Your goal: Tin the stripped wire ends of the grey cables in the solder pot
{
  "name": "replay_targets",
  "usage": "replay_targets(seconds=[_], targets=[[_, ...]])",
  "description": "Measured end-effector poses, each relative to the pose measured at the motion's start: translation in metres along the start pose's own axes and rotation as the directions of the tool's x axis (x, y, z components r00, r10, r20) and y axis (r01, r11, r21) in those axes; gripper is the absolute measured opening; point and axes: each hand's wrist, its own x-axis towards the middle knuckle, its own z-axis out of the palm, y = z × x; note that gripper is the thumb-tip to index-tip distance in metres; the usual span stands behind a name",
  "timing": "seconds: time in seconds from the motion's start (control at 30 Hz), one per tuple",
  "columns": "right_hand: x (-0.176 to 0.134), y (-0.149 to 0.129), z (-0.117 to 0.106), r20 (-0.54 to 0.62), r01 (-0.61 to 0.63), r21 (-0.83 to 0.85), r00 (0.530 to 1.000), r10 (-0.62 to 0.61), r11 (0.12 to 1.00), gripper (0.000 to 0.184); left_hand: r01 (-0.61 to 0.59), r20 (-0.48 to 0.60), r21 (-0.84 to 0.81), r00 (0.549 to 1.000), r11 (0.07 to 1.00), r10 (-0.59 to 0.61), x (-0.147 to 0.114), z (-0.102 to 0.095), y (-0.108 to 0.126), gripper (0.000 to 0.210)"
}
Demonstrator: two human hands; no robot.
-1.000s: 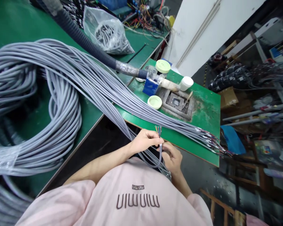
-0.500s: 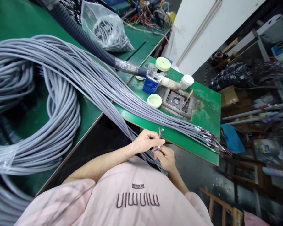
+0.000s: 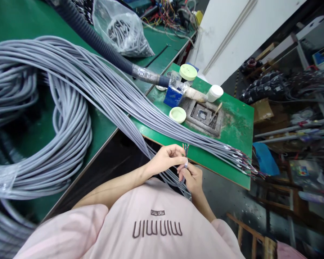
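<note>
Pinching the end of a gray multi-core cable (image 3: 184, 177), the wearer's left hand (image 3: 167, 159) meets the right hand (image 3: 193, 177) just in front of a pink shirt (image 3: 156, 223), near the edge of a green worktop. The grip of both hands is closed on the cable, the right one lower on its gray jacket; thin colored wires (image 3: 185, 147) fan up above the fingers.

Across the smaller green worktop (image 3: 241, 124) lies a long bundle of gray cables (image 3: 156, 120), their stripped ends at its right. Behind the bundle are a pale green lid (image 3: 177, 115), a blue box (image 3: 173, 96) joined to a black corrugated hose (image 3: 105, 50), a white cup (image 3: 215, 93) and a grimy square recess (image 3: 203, 117) with a stick in it. To the left, a larger green worktop (image 3: 18, 19) carries heavy coils of cable (image 3: 72, 126) and a clear plastic bag (image 3: 137, 39) of short gray pieces. Beyond stand a white panel (image 3: 221, 39) and, at right, cluttered metal shelving (image 3: 294, 136).

White tags (image 3: 236, 156) mark the bundled ends, too small to read. Dark stylized lettering (image 3: 157, 229) crosses the shirt, possibly upside down.
</note>
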Motion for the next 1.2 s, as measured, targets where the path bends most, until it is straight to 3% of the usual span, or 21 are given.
replay_targets(seconds=[0.17, 0.4, 0.53, 0.6, 0.7, 0.9, 1.2], targets=[[0.002, -0.003, 0.003, 0.0, -0.046, 0.04, 0.999, 0.046, 0.998, 0.022, -0.06, -0.169, -0.034, 0.984, 0.998, 0.053, 0.002, -0.001, 0.006, 0.036], [0.003, -0.004, 0.006, 0.002, -0.071, 0.038, 0.997, 0.071, 0.997, 0.023, -0.053, -0.191, -0.092, 0.981, 0.994, 0.035, 0.006, -0.001, 0.002, 0.033], [0.007, -0.006, 0.008, -0.086, -0.09, 0.126, 0.991, 0.101, 0.988, 0.013, -0.053, -0.23, -0.127, 0.973, 0.99, 0.022, 0.008, -0.003, -0.002, 0.029], [0.012, -0.008, 0.008, -0.133, -0.087, 0.142, 0.985, 0.106, 0.986, 0.022, -0.047, -0.236, -0.144, 0.972, 0.988, 0.011, 0.008, -0.003, -0.003, 0.028], [0.021, -0.012, 0.007, -0.186, -0.085, 0.051, 0.978, 0.093, 0.995, 0.031, -0.019, -0.231, -0.17, 0.973, 0.985, -0.021, 0.008, -0.001, -0.004, 0.028], [0.036, -0.023, 0.006, -0.237, 0.01, -0.163, 0.97, -0.049, 0.987, 0.02, 0.004, -0.212, -0.193, 0.976, 0.981, -0.045, 0.008, 0.0, -0.006, 0.029], [0.048, -0.027, 0.006, -0.235, -0.01, -0.123, 0.972, -0.02, 0.992, 0.014, -0.044, -0.235, -0.187, 0.972, 0.981, -0.001, 0.01, -0.003, -0.008, 0.028]])
